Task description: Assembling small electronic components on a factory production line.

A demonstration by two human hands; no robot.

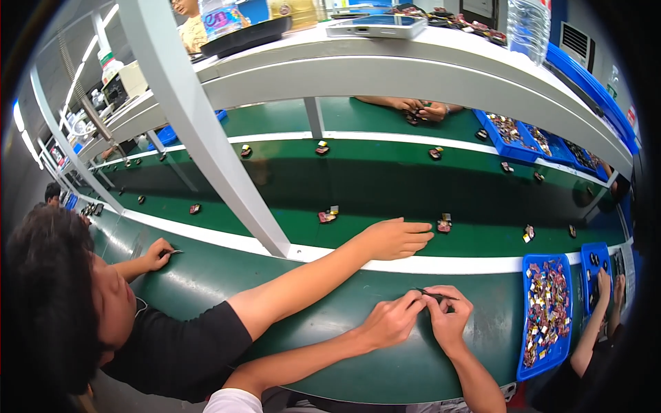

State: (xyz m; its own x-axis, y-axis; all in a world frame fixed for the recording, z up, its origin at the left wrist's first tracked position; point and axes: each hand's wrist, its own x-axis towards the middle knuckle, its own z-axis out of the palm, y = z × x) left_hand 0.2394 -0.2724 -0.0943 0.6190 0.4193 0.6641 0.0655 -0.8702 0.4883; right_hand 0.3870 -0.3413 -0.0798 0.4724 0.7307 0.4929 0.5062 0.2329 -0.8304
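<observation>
Both my hands meet over the green worktop (323, 368), fingertips close together. My left hand (394, 321) is closed in a pinch; whatever lies between its fingertips is too small to make out. A thin black pointed piece (441, 296), tweezers-like in shape, runs across the fingers of my right hand (451, 318), which is closed on it. Beyond my hands, a small reddish assembly with a light tag (444, 223) lies on the green belt (372, 237). A co-worker's hand (398, 239) reaches from the left over the near rail, close to that assembly.
At right stands a blue tray (527, 320) heaped with small reddish parts; another blue tray (591, 265) is beside another person's hands. More assemblies (328, 215) dot the belt. A grey post (227, 158) rises at left, under a white shelf (385, 72). The left co-worker sits very close.
</observation>
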